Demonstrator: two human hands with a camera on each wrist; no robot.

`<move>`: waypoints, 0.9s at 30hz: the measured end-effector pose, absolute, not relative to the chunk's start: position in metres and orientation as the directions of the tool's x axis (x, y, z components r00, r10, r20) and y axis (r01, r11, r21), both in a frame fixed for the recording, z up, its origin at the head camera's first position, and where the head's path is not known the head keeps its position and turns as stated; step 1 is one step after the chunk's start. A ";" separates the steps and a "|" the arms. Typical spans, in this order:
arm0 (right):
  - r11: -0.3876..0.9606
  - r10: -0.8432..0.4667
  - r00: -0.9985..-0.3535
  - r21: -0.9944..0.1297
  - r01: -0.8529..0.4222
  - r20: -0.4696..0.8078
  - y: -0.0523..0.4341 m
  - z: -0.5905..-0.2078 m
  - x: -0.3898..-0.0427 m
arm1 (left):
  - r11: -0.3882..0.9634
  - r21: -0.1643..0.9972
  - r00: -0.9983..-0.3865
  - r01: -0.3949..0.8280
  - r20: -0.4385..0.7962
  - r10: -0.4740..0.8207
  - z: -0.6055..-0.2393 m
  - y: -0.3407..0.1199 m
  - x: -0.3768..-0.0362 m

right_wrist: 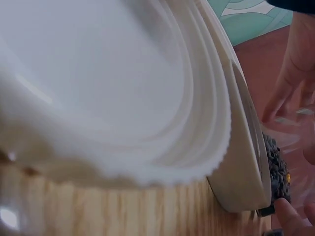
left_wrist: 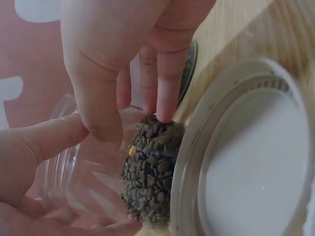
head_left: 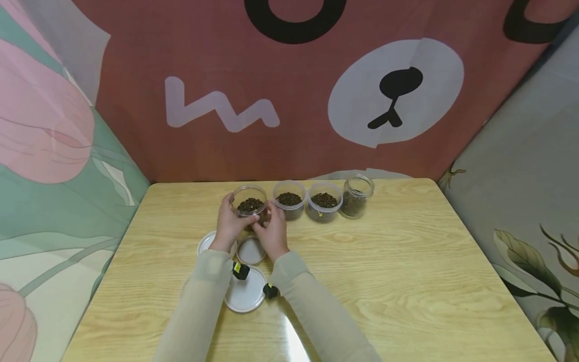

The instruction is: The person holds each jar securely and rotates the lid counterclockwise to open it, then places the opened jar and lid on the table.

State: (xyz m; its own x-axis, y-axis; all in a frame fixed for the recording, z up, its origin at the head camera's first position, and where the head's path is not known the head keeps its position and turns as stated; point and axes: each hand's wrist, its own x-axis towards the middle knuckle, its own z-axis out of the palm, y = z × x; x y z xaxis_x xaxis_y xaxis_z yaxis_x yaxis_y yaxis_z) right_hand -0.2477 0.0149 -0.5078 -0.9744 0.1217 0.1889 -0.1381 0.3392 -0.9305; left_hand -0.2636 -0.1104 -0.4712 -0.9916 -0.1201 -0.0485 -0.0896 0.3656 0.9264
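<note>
Both hands on open jar (head_left: 250,205) w/ dark beans, leftmost of 4 jars in row near table (head_left: 407,281) back edge. Left hand (head_left: 229,225) curled round left side, right hand (head_left: 274,230) gripping right side. 3 white lids (head_left: 245,296) just in front, under wrists.

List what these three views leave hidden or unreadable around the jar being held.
- Head view: lower part of the held jar, covered by the left hand and right hand.
- Right wrist view: jar mostly blocked by blurred white lids.
- Left wrist view: jar's rim cut off by fingers.
</note>
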 end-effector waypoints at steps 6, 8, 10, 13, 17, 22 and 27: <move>0.278 0.165 -0.963 -0.947 -0.163 0.214 0.014 -0.511 -0.250 | 0.354 0.927 -0.986 -0.124 -0.074 -0.152 -0.473 -0.107 -0.265; 0.250 0.182 -0.959 -0.953 -0.169 0.218 0.013 -0.513 -0.251 | 0.339 0.932 -0.984 -0.125 -0.073 -0.162 -0.474 -0.105 -0.266; 0.231 0.195 -0.956 -0.958 -0.173 0.219 0.012 -0.514 -0.251 | 0.317 0.941 -0.983 -0.119 -0.067 -0.172 -0.476 -0.104 -0.268; 0.211 0.208 -0.952 -0.960 -0.181 0.226 0.011 -0.514 -0.252 | 0.272 0.956 -0.982 -0.108 -0.060 -0.180 -0.478 -0.102 -0.269; 0.184 0.243 -0.944 -0.966 -0.182 0.224 0.010 -0.514 -0.251 | 0.226 0.970 -0.983 -0.088 -0.047 -0.180 -0.477 -0.097 -0.269; 0.171 0.259 -0.929 -0.959 -0.226 0.265 0.010 -0.514 -0.250 | 0.231 0.967 -0.978 -0.107 -0.060 -0.199 -0.475 -0.092 -0.269; 0.218 0.245 -0.899 -0.925 -0.313 0.362 0.009 -0.515 -0.249 | 0.261 0.955 -0.969 -0.140 -0.078 -0.234 -0.477 -0.093 -0.270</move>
